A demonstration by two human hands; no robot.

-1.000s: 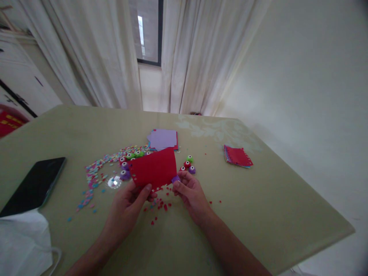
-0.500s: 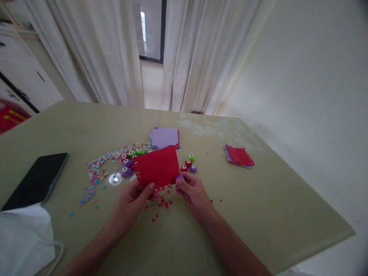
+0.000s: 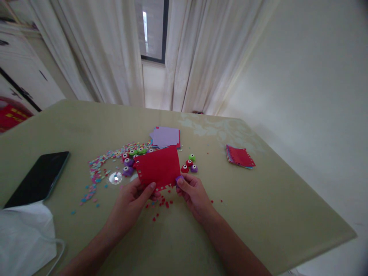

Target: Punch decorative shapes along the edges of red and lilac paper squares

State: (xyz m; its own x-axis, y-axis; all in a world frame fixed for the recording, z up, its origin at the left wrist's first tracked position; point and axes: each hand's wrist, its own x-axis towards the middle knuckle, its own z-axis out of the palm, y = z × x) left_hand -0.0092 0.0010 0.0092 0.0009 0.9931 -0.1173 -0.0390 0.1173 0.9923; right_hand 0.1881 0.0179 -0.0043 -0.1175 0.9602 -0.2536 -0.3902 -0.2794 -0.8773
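Note:
A red sheet of paper [image 3: 158,166] is held up above the table, with small holes punched along its left and bottom edges. My left hand [image 3: 137,196] pinches its lower left part, thumb on the front. In my right hand [image 3: 193,191] is a small purple craft punch [image 3: 179,179], closed in the fingers at the sheet's lower right corner. Red paper bits [image 3: 165,202] lie on the table below the sheet. Several punches with eye-like tops [image 3: 128,170] stand left of it, partly hidden. A smaller group of punches [image 3: 189,164] stands to the right.
Lilac paper [image 3: 165,136] tops a stack behind the sheet. Punched red paper [image 3: 242,156] tops another pile at right. Colourful confetti [image 3: 100,163] curves across the left side. A phone [image 3: 37,178] and a white face mask [image 3: 27,237] lie at far left.
The view has shifted slightly. Both hands keep their hold on the sheet and the punch, nearly unmoved.

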